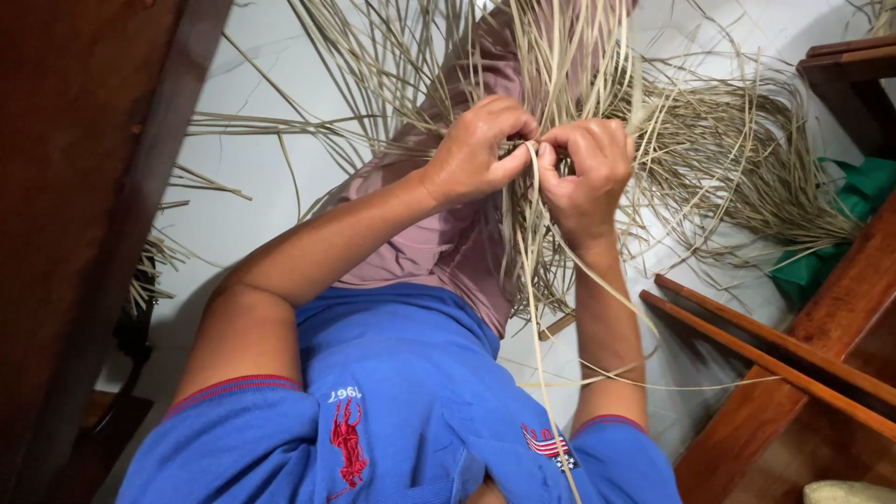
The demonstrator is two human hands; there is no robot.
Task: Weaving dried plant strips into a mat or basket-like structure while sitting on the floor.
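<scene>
Pale straw-coloured dried leaf strips (709,159) are worked by two bare hands above a white tiled floor (252,196).

The floor is bordered by dark brown wooden furniture (84,187) on one side and a reddish-brown wooden frame with rails (793,373) on the other; a green cloth (840,224) is seen beside the frame. The strips are spread loosely across the floor and over a mauve-trousered lap (439,243). The left hand (478,149) is closed narrowly, thumb against fingers, on a crossing of strips. The right hand (586,168) is curled tight, one long strip (534,280) being pinched between thumb and forefinger and trailing towards the blue shirt (401,401).
</scene>
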